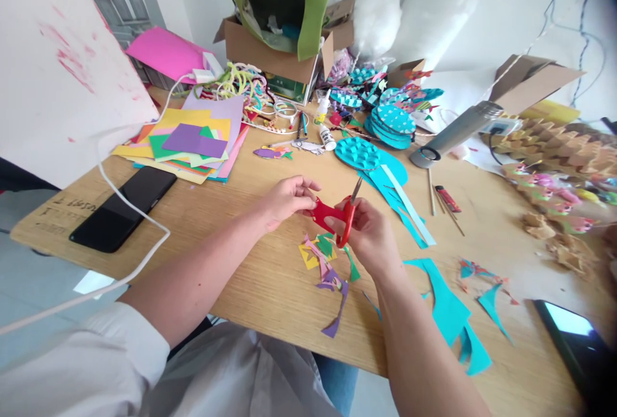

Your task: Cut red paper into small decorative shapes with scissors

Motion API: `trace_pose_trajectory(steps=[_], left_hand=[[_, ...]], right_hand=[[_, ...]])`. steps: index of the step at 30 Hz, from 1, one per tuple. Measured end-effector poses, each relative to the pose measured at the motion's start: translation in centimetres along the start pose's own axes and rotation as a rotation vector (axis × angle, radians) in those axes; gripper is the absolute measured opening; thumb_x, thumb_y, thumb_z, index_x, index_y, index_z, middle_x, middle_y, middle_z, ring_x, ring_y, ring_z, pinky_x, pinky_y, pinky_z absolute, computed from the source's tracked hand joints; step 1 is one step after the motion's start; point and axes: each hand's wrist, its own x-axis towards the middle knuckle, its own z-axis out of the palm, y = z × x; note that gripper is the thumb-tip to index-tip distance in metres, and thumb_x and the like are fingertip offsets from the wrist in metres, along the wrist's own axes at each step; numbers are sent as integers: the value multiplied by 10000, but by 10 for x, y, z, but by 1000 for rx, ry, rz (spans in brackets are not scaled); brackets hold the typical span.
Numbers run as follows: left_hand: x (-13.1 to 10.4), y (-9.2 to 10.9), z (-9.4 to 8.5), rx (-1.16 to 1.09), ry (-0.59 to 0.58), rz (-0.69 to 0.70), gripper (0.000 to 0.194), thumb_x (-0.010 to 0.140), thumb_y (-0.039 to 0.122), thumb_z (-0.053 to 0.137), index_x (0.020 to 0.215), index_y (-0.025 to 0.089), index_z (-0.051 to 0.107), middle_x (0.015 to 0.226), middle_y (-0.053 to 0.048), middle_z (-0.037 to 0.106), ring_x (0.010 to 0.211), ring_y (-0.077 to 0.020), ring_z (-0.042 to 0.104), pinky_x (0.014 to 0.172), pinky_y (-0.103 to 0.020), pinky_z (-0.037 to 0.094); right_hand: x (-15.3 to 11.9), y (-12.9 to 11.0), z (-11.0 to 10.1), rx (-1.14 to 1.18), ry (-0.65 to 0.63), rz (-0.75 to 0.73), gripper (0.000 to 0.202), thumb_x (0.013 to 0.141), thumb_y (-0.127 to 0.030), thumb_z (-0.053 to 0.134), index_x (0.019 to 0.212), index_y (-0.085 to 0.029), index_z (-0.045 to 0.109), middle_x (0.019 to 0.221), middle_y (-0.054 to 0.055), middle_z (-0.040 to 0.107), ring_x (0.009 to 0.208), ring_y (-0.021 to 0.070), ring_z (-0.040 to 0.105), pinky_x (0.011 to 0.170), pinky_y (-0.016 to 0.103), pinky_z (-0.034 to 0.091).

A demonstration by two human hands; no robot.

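Between my two hands is a small piece of red paper (326, 216). My left hand (289, 202) pinches its left end between thumb and fingers. In my right hand (369, 230) is a pair of red-handled scissors (344, 229), its blades pointing up and away from the paper. The right thumb also presses on the red paper. Below the hands lie purple paper scraps (340, 295), with green, pink and yellow cut-offs (311, 256) beside them. Farther back rests a colourful paper fish (272, 153).
Coloured paper sheets (193, 141) and a black phone (123, 208) lie at left, crossed by a white cable (130, 205). Glue bottles (326, 138), turquoise discs (357, 153) and a metal flask (456, 134) stand behind. Turquoise offcuts (441, 304) and another phone (573, 340) are at right.
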Motion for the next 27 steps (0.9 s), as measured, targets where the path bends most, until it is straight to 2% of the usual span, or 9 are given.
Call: trace_pose_trajectory(steps=[5,10,16,21,24,27], left_hand=[[1,0,-2,-15,-2,25,290,646,51,642,927,114,600,686,10,601,641,-87,578,682,-265,477],[0,4,-1,-41,10,88,296,602,68,657,892,123,630,785,-16,631,747,-96,587,721,-245,453],[-5,6,2,58,-7,135,185,606,171,690,769,122,618,789,-20,617,734,-102,557,725,-253,432],[-6,6,1,136,91,324,245,644,192,696,869,163,602,924,-23,602,902,-139,556,777,-260,446],[-6,5,1,156,59,362,224,672,216,698,873,162,614,965,-35,613,919,-142,565,792,-263,453],[-8,5,4,148,0,302,212,676,247,714,838,144,623,899,-41,641,830,-132,590,756,-262,462]], right_hand=[[0,2,3,147,-6,25,346,554,-295,849,761,-190,591,669,-20,616,594,138,602,591,278,516],[1,1,1,181,39,30,322,556,-274,836,751,-191,594,673,-17,621,597,136,582,545,254,489],[2,1,2,265,71,47,327,529,-204,839,742,-191,592,680,-25,630,604,123,574,551,231,480],[1,-1,3,267,85,37,295,557,-230,820,742,-193,593,652,-22,632,600,138,589,548,244,481],[1,-2,4,269,89,13,293,566,-243,816,743,-194,588,647,-20,629,610,145,593,558,251,487],[0,-3,5,259,97,-1,280,592,-255,804,742,-198,575,655,-18,625,616,144,589,564,253,487]])
